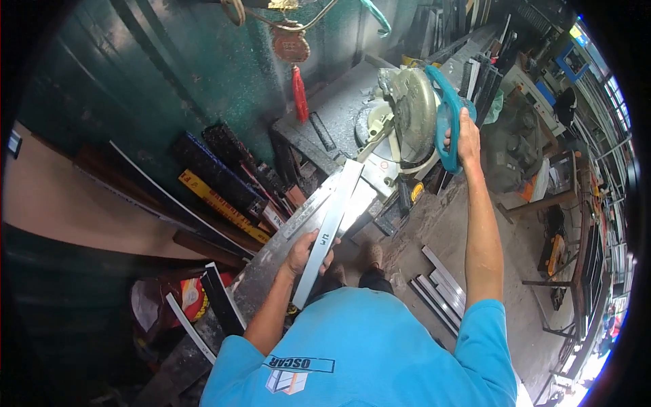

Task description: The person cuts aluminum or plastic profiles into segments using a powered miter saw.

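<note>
Silver metal, flat and long, the strip [330, 220] shows a pale, slightly shiny face with a short handwritten mark near its lower half. One such strip is in hand; one saw [407, 119] stands at the far end of the table [339, 102], its round guard grey-green and its handle [447, 125] bright teal. Several more pale bars [439, 288] lie on the floor beside the person's feet, too bunched to count surely.

The left hand [308, 249] is clenched around the strip near its lower end, thumb over the marked face. From that grip the strip runs up and away towards the saw's base, its far end resting at the table's near edge by the saw. The right hand [466, 139] is closed on the teal handle, arm stretched out.
</note>
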